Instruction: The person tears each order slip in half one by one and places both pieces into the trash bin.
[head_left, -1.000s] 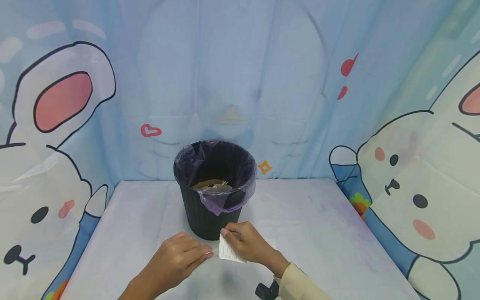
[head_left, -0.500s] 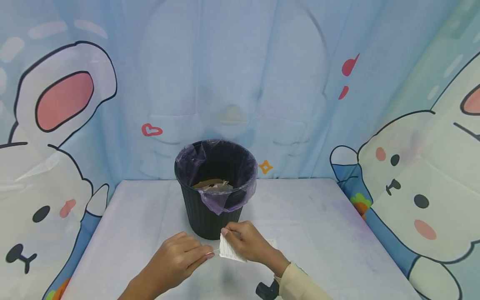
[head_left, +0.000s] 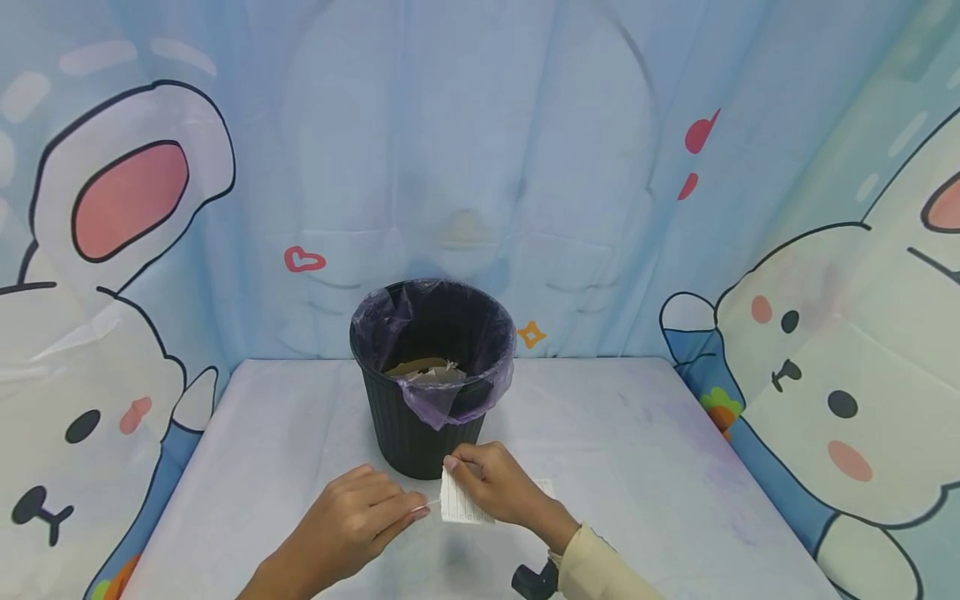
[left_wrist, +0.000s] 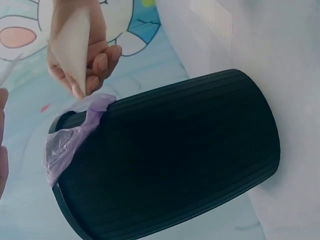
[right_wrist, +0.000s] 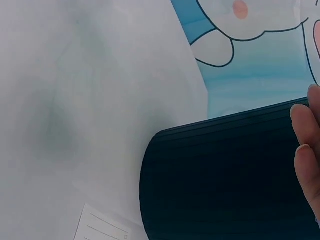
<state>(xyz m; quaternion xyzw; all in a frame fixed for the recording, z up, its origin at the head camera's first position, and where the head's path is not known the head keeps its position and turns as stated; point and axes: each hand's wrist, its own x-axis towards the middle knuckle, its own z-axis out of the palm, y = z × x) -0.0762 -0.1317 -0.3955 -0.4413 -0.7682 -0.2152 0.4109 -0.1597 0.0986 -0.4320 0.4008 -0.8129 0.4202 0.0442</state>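
In the head view my left hand pinches a thin pale strip between thumb and fingertips; I cannot tell what it is. Its free end points at the edge of a small white lined paper. My right hand grips that paper with the thumb on top. The left wrist view shows the right hand with the paper near the bin's bag-covered rim, while left fingertips show at the left edge. Right fingers appear at the right edge of the right wrist view.
A black ribbed bin with a purple bag over its rim stands behind the hands, scraps inside. Another lined paper lies on the white table. A black object is by the right sleeve. A cartoon curtain hangs behind.
The paper in my right hand has turned slightly, its lower edge now more level. Both hands stay almost in the same place, still holding the strip and the paper.
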